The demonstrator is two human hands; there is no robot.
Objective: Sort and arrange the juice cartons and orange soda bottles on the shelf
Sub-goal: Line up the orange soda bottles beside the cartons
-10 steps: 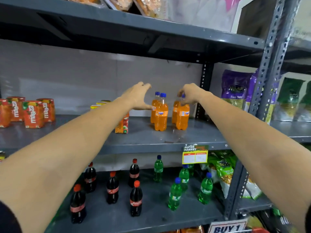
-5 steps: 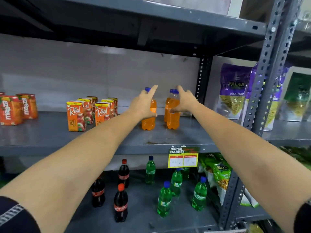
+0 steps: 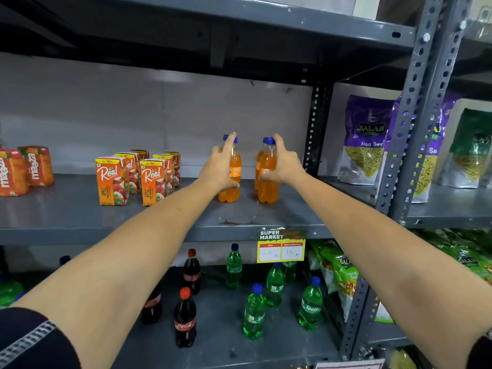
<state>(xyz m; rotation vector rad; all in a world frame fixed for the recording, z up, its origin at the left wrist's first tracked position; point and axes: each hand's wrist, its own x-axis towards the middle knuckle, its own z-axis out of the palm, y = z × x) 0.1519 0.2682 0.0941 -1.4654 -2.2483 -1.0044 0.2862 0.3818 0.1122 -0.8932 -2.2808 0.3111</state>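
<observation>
Two groups of soda bottles stand near the shelf's right end: left hand clasps the left bottle, right hand the right pair. Step: spacing bottles. Next, align rows beside the cartons.

Light: bright, even, from overhead.
Shadow: dark beneath the grey metal upper shelf.
Distortion: wide-angle bending at edges.
Focus: slightly soft.

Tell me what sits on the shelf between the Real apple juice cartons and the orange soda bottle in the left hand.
Nothing stands there: in the head view, only bare grey shelf separates the Real cartons from the bottle the left hand grips; the left forearm crosses in front.
</observation>
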